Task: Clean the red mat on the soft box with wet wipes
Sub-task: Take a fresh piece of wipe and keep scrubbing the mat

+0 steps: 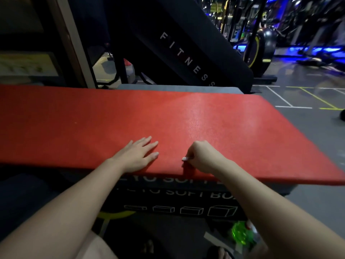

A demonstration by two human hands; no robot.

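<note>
A wide red mat [149, 116] lies flat on top of a black soft box [168, 200] with white lettering and box outlines on its front. My left hand [139, 156] rests flat on the mat near its front edge, fingers straight. To its right, my right hand [200, 157] is curled over the front edge of the mat and pinches a small white wet wipe [185, 159], of which only a bit shows past the fingers. A shiny streak [196, 118] runs across the mat beyond the right hand.
A black padded panel marked FITNESS [186, 57] leans behind the box. Exercise bikes [261, 47] stand at the back right on a grey floor with painted lines. A green translucent pack [242, 234] lies on the floor below the box.
</note>
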